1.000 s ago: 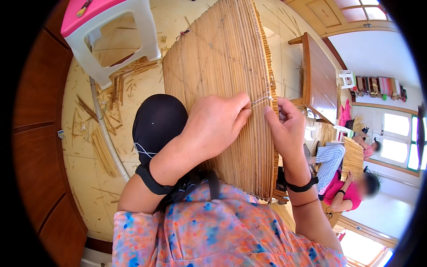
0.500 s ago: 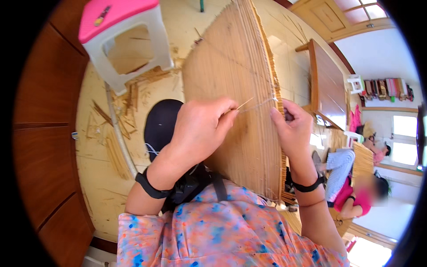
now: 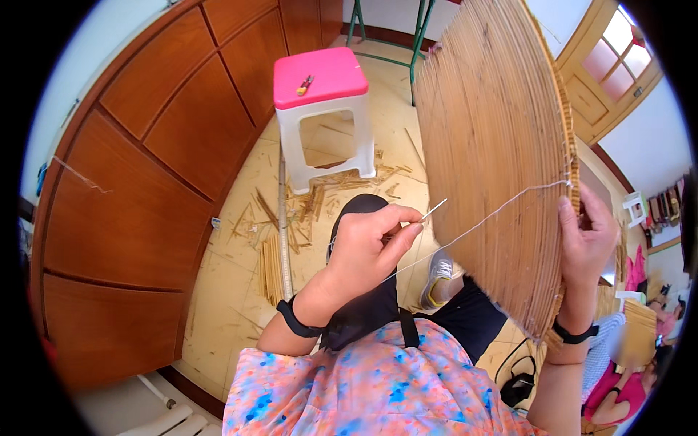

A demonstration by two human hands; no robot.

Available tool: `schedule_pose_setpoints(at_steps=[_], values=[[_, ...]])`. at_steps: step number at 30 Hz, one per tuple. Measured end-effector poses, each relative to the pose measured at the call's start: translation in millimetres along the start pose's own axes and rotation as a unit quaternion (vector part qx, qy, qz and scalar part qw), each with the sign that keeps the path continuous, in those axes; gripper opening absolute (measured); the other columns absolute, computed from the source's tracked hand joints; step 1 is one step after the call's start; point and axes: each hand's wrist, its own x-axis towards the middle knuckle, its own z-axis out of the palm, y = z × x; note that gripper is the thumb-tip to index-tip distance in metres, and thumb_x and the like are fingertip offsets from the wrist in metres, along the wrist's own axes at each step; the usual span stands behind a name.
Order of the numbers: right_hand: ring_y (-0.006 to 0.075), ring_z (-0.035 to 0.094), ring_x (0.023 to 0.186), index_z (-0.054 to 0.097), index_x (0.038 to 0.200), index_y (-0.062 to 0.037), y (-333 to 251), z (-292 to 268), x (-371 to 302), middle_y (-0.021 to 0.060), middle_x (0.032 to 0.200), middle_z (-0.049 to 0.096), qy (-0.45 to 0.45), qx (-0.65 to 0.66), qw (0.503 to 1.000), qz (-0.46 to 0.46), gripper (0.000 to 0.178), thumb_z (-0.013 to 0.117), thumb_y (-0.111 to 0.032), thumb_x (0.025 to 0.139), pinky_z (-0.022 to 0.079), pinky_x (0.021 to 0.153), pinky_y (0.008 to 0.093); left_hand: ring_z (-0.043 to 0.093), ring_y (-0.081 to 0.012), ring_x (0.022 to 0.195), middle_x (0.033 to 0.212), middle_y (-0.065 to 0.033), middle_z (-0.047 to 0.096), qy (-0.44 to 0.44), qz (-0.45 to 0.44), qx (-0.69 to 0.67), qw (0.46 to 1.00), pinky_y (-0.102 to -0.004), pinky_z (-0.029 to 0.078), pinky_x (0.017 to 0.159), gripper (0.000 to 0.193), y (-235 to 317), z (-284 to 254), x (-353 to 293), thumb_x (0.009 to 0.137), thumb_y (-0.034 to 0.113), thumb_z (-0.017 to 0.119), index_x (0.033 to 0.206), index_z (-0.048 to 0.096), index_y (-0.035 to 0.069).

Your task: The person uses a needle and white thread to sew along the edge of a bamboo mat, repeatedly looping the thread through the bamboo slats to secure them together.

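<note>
My left hand (image 3: 367,243) pinches a thin, pale needle (image 3: 435,210) between thumb and fingers, its tip pointing up and to the right. A white thread (image 3: 488,217) runs from beneath this hand across to the far right edge of a big panel of dry stalks (image 3: 494,131). The panel stands tilted in front of me, its stalks packed closely side by side. Gripping that right edge just below where the thread meets it is my right hand (image 3: 590,240), thumb on the near face and fingers partly hidden behind.
A pink-topped white stool (image 3: 320,76) bears a small cutter. Stalk scraps (image 3: 313,200) litter the floor around a pale pole (image 3: 284,218). Brown wooden cabinets (image 3: 123,211) line the left. Another person in pink (image 3: 622,396) sits at lower right.
My left hand has moved away from the panel, and the thread now stretches long between them. The view has swung left; the panel appears farther right, with my right hand still at its edge.
</note>
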Motion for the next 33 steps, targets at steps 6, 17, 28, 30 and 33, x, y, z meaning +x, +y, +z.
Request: schedule_pose_setpoints(at_steps=[6, 17, 28, 30, 33], values=[[0.017, 0.064, 0.064, 0.07, 0.106, 0.0016, -38.3, -1.5, 31.8, 0.0142, 0.084, 0.07, 0.084, -0.081, 0.955, -0.273, 0.029, 0.074, -0.006, 0.078, 0.05, 0.061, 0.0251, 0.055, -0.0064, 0.049, 0.059, -0.0028, 0.061, 0.058, 0.051, 0.011, 0.997, -0.0214, 0.038, 0.047, 0.01, 39.7, -16.5, -30.2, 0.082, -0.002, 0.067, 0.091, 0.07, 0.001], [0.0259, 0.062, 0.059, 0.066, 0.105, 0.003, -88.3, 59.4, 37.2, 0.0129, 0.071, 0.064, 0.036, 0.017, 0.909, -0.415, 0.034, 0.075, -0.003, 0.074, 0.048, 0.051, 0.034, 0.056, -0.0073, 0.051, 0.064, -0.0037, 0.062, 0.096, 0.024, 0.051, 0.994, -0.0216, 0.04, 0.047, 0.01, 57.8, -37.7, -70.8, 0.083, -0.002, 0.067, 0.092, 0.069, 0.0], [0.0257, 0.061, 0.056, 0.068, 0.105, 0.0013, -72.3, 55.4, 43.7, 0.0138, 0.075, 0.066, 0.049, 0.041, 0.924, -0.378, 0.031, 0.074, -0.005, 0.075, 0.048, 0.051, 0.0318, 0.049, -0.0027, 0.053, 0.062, 0.0009, 0.056, 0.106, -0.033, -0.021, 0.994, -0.0195, 0.036, 0.048, 0.006, 27.3, -52.3, -53.0, 0.091, 0.001, 0.057, 0.094, 0.061, -0.003], [0.0254, 0.062, 0.057, 0.069, 0.105, 0.0012, -70.0, 50.5, 50.0, 0.0142, 0.076, 0.066, 0.043, 0.029, 0.932, -0.358, 0.03, 0.074, -0.005, 0.076, 0.049, 0.053, 0.0303, 0.049, -0.0028, 0.052, 0.062, 0.001, 0.056, 0.101, -0.014, -0.013, 0.995, -0.019, 0.036, 0.048, 0.006, 32.9, -54.4, -42.3, 0.092, 0.001, 0.058, 0.094, 0.062, -0.003], [0.0169, 0.065, 0.062, 0.069, 0.107, 0.0018, -55.9, 32.7, 59.0, 0.0123, 0.078, 0.069, 0.087, -0.015, 0.938, -0.336, 0.03, 0.074, -0.006, 0.079, 0.05, 0.058, 0.0255, 0.049, -0.003, 0.052, 0.062, 0.0017, 0.055, 0.095, 0.007, 0.005, 0.995, -0.0189, 0.035, 0.048, 0.006, 30.8, -55.3, -33.2, 0.091, 0.002, 0.059, 0.095, 0.063, -0.002]])
